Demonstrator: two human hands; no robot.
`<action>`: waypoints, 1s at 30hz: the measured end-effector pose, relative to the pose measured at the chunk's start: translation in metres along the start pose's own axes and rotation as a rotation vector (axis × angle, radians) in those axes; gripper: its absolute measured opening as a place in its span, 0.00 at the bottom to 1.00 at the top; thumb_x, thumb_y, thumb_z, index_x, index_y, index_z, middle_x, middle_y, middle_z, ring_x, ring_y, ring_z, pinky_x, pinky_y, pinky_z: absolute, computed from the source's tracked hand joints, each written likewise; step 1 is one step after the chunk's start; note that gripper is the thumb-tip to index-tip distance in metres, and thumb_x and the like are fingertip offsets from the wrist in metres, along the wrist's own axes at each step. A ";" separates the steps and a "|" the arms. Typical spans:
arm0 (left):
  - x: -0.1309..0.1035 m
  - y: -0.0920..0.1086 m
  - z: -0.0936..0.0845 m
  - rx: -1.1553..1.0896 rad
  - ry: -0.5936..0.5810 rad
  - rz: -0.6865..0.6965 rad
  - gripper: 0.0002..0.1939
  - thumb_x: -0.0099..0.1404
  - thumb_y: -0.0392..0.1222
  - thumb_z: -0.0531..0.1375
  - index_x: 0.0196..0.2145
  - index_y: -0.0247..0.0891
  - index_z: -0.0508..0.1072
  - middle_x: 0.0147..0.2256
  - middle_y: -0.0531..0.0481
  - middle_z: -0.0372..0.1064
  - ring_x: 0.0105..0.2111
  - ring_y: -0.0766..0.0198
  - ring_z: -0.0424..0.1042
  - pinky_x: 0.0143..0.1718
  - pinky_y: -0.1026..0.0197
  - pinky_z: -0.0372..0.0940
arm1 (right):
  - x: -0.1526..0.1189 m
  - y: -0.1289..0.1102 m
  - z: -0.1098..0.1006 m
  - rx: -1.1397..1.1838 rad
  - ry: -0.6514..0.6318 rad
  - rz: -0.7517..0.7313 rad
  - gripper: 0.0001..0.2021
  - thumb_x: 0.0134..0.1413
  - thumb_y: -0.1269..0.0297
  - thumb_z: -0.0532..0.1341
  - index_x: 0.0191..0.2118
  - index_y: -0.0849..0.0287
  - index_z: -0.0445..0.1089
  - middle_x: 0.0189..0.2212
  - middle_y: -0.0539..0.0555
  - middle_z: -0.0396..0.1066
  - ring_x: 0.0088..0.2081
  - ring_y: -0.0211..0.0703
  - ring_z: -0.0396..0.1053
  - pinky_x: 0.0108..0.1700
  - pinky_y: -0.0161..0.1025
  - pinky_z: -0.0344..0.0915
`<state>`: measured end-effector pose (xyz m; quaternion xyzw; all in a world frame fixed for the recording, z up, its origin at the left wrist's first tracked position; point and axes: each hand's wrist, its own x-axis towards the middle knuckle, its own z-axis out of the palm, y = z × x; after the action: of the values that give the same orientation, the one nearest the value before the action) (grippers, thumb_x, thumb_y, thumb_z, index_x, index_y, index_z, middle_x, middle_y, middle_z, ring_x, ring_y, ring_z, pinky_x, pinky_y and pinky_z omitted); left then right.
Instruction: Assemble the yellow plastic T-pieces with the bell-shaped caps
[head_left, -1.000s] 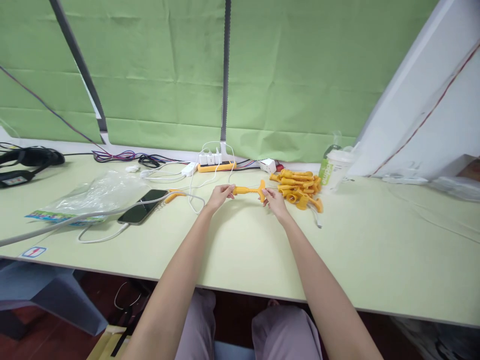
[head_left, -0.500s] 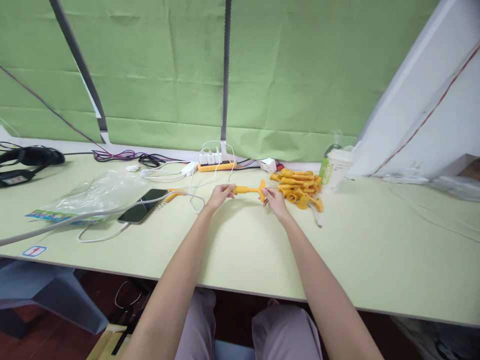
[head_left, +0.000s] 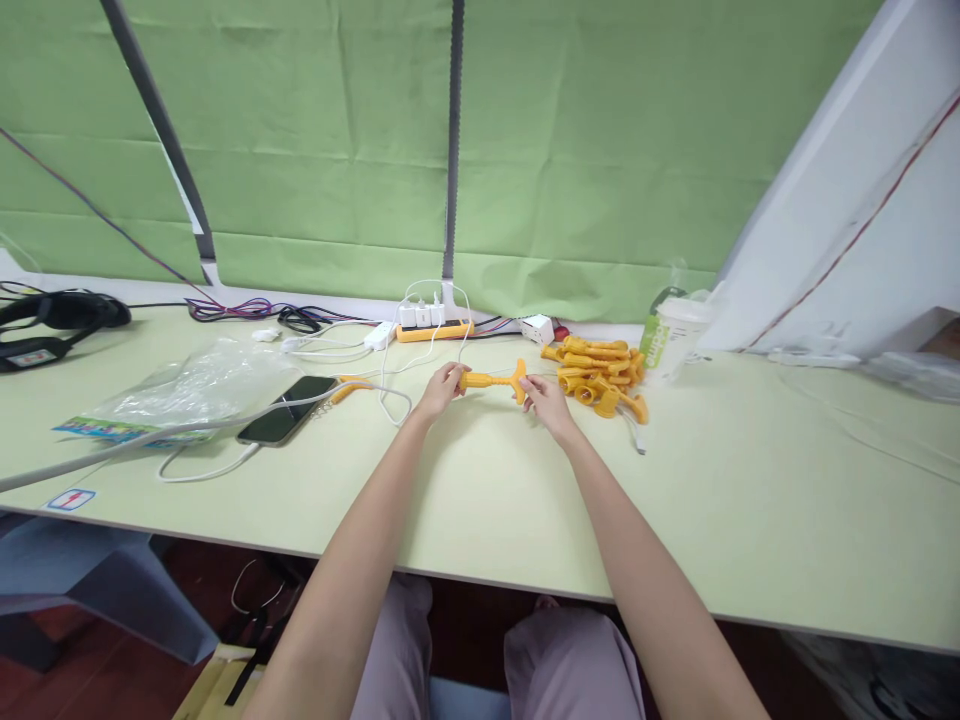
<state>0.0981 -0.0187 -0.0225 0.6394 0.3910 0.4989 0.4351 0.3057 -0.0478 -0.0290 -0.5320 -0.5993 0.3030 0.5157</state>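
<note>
A yellow plastic piece (head_left: 491, 380) with a T-shaped right end is held level above the pale table (head_left: 510, 500). My left hand (head_left: 445, 389) is closed on its left end, fingertips pinching it. At the T-shaped end, my right hand (head_left: 544, 400) grips with thumb and fingers. Just right of that hand lies a pile of similar yellow pieces (head_left: 600, 370). A white cable end sticks out from under the pile.
Left on the table are a phone (head_left: 289, 412), a clear plastic bag (head_left: 195, 385), white cables and black headphones (head_left: 67, 312). A power strip (head_left: 435, 331) sits at the back. A lidded cup (head_left: 675, 335) stands right of the pile.
The held yellow piece has shifted very slightly left. My right fingers have changed their hold a little at the T-shaped end.
</note>
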 end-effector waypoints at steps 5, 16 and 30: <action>-0.003 0.004 0.001 0.093 -0.003 0.036 0.17 0.64 0.48 0.47 0.22 0.37 0.63 0.17 0.54 0.56 0.19 0.69 0.56 0.24 0.65 0.54 | 0.000 0.000 0.001 0.007 0.005 -0.012 0.26 0.43 0.38 0.57 0.31 0.61 0.68 0.26 0.55 0.73 0.17 0.33 0.62 0.20 0.32 0.57; -0.001 0.002 0.001 0.122 -0.014 0.019 0.18 0.64 0.49 0.46 0.21 0.37 0.62 0.16 0.54 0.58 0.18 0.68 0.55 0.25 0.63 0.54 | 0.001 0.002 0.000 0.005 0.009 0.006 0.27 0.42 0.38 0.58 0.32 0.61 0.69 0.26 0.55 0.74 0.17 0.33 0.62 0.19 0.31 0.57; -0.002 0.002 0.000 0.127 -0.052 0.033 0.20 0.63 0.53 0.47 0.21 0.37 0.62 0.16 0.54 0.57 0.19 0.68 0.55 0.26 0.63 0.54 | 0.000 0.002 -0.001 -0.009 0.010 -0.002 0.27 0.43 0.38 0.57 0.33 0.60 0.69 0.26 0.55 0.74 0.17 0.33 0.63 0.19 0.32 0.58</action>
<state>0.0973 -0.0212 -0.0216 0.6849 0.4000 0.4634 0.3952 0.3072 -0.0469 -0.0308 -0.5355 -0.5985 0.2970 0.5165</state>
